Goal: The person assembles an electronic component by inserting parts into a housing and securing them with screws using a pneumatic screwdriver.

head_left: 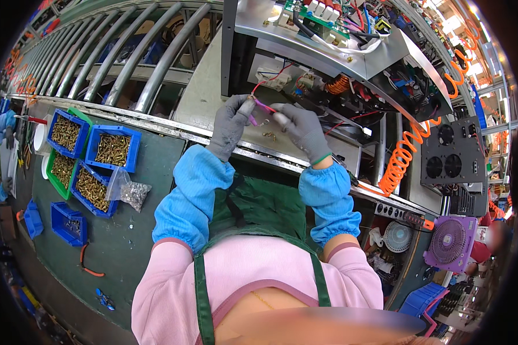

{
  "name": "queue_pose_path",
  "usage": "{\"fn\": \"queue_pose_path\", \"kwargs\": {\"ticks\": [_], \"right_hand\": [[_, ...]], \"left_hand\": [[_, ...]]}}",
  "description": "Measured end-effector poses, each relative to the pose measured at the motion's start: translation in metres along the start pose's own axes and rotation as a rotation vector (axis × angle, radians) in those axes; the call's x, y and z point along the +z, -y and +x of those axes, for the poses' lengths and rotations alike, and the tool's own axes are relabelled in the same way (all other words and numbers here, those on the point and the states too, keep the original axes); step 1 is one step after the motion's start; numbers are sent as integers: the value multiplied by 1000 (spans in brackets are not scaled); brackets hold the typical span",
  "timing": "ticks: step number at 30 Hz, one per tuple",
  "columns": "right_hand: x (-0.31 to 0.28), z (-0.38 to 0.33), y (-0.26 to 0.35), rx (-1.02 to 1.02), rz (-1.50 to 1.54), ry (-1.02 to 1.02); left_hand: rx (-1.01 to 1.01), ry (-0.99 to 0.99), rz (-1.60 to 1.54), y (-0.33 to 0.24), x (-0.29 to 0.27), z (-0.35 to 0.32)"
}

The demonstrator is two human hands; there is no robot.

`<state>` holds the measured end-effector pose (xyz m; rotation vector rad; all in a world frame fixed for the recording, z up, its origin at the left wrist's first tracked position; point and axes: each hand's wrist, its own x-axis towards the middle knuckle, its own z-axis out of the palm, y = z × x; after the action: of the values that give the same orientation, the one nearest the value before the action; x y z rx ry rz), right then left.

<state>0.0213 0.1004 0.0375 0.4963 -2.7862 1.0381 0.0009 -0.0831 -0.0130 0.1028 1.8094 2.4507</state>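
Both my hands wear grey gloves and meet in front of an open metal equipment cabinet (351,53). My left hand (231,125) is closed, thumb and fingers pinching a thin red wire (263,82) that runs up into the cabinet. A purple strip, like a wire or sleeve (263,106), stretches between the hands, and a purple end hangs beside my left fingers. My right hand (302,131) pinches the strip's other, reddish end. Its exact kind is too small to tell. Below the hands, small brass-coloured metal parts (269,136) lie on the work surface.
Blue bins (114,148) and a green bin (60,173) hold brass screws at left, near a clear bag of small metal parts (133,192). Orange coiled hoses (396,167), a purple fan (452,244) and a dark fan panel (452,152) stand right. Metal rollers (126,69) run behind.
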Motion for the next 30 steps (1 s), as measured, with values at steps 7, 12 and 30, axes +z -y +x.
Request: {"fn": "queue_pose_path", "kwargs": {"ticks": [7,12,30], "right_hand": [[46,7,-31,72,119,-104],[64,18,-63,-42,-158,-268],[60,3,-63,67,-685,-314]], "left_hand": [[100,152,-1,-10,7,9],[108,168,156,21,7,42],[23,30,219,56,8,68]]}}
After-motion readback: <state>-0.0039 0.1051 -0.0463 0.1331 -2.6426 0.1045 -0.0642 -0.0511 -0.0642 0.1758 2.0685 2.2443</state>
